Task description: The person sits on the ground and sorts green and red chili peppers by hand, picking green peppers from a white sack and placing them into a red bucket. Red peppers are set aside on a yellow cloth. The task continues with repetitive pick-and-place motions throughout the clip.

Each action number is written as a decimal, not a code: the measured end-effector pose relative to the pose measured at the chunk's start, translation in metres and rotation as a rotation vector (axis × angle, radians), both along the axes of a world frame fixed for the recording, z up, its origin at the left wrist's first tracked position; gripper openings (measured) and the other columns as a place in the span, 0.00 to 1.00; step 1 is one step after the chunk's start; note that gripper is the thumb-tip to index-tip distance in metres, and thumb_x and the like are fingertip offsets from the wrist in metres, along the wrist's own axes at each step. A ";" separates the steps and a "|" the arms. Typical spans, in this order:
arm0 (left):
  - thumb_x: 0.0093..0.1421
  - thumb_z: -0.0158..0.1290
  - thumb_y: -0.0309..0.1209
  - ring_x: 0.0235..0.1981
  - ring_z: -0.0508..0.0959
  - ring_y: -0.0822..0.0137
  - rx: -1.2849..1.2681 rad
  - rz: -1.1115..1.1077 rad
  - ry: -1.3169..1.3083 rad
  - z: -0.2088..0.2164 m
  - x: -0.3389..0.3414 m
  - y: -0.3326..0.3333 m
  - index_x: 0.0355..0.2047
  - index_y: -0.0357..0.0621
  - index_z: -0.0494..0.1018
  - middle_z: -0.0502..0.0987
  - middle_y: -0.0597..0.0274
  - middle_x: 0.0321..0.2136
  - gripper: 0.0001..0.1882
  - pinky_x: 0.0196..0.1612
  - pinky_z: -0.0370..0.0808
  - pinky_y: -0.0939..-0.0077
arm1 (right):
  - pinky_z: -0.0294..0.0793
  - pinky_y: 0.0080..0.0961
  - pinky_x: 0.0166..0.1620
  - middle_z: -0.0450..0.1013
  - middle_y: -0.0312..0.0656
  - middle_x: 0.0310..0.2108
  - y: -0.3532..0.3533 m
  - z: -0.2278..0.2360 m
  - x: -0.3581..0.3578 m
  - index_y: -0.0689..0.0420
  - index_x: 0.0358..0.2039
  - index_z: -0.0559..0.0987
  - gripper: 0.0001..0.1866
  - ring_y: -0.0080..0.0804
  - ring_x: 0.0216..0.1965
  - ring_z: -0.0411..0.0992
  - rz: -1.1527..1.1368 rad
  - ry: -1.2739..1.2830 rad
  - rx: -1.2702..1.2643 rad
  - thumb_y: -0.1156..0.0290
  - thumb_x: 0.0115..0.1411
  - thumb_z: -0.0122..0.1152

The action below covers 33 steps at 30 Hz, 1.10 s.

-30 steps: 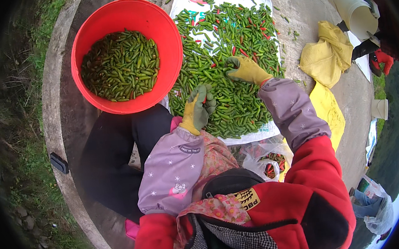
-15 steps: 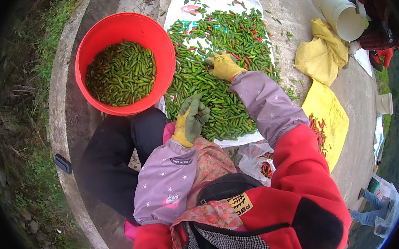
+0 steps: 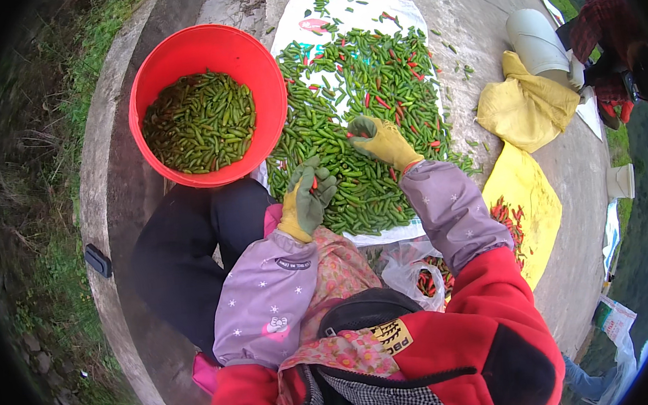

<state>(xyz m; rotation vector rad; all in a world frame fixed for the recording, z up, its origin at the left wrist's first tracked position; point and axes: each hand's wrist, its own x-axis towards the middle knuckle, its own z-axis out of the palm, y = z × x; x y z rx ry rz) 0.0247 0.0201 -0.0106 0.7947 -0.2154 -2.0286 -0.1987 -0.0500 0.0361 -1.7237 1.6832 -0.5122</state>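
Green chili peppers [image 3: 361, 188], with scattered red ones, lie spread over a white sack [image 3: 408, 9] in front of me. My left hand [image 3: 305, 200], in a yellow and green glove, is curled palm up over the near left edge of the heap. Between its fingers shows a red chili pepper [image 3: 314, 183]. Above the middle of the heap my gloved right hand [image 3: 386, 143] has its fingers bent together. A bit of red shows at those fingertips, apparently another chili pepper. A red bucket [image 3: 272, 77] partly filled with green chili peppers stands to the left.
Red chili peppers lie on a yellow sack [image 3: 524, 179] at the right and in a clear plastic bag [image 3: 400, 276] by my lap. Beyond are a crumpled yellow sack [image 3: 522, 107], a white bucket [image 3: 536, 41] and another person [image 3: 607, 28]. A concrete edge [image 3: 95, 190] borders grass on the left.
My right hand has drawn slightly right and toward me, its fingers now bent together with red at the tips. My left hand stays nearly in place. The person at far right has shifted.
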 end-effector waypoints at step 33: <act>0.67 0.39 0.54 0.58 0.68 0.60 -0.277 -0.209 -0.138 0.038 -0.045 0.018 0.65 0.40 0.52 0.67 0.51 0.56 0.36 0.60 0.64 0.66 | 0.73 0.23 0.44 0.76 0.41 0.37 0.095 0.010 -0.035 0.66 0.50 0.71 0.28 0.25 0.38 0.72 -0.213 -0.284 0.152 0.67 0.51 0.68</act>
